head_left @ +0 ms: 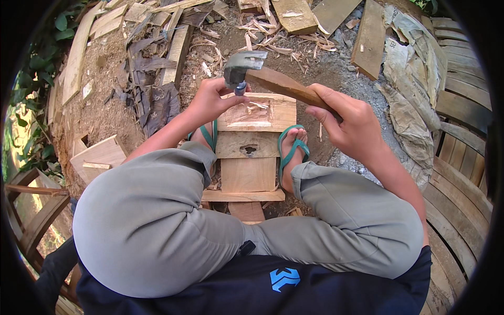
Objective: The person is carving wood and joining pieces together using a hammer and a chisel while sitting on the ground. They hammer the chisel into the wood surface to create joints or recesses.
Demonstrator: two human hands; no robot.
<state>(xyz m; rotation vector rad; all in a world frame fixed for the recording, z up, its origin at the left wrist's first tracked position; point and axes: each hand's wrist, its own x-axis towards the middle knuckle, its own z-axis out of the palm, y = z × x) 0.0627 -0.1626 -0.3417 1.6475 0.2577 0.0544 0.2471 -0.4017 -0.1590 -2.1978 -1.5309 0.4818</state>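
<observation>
Navy shirt [210, 289] cloth lies nearest you at six o'clock, with your grey trousers [147, 220] spread just beyond it, knees at eight and four. Between your legs, a pale strip [244, 196] of wood lies crosswise, then a knotted plank [228, 144] farther up, toward twelve. Your green sandals [209, 138] flank this wood, one on each side.

At twelve o'clock sits the board [286, 113], a shallow rough recess cut in its face and loose splinters lying there. Your left hand [212, 98], at eleven, has its fingers pinched around a short blue tool [240, 90] above the board; its lower end is hidden. Your right hand [350, 123], at two, has its fingers wrapped round the wooden handle of a hammer [283, 85]. The hammer's head overlaps the tool's top; you cannot tell whether they touch.

Farther out, a crumpled sack [415, 68] lies at two, a dark torn sheet [152, 79] at ten, and curled shavings [262, 27] lie on the ground at twelve.
</observation>
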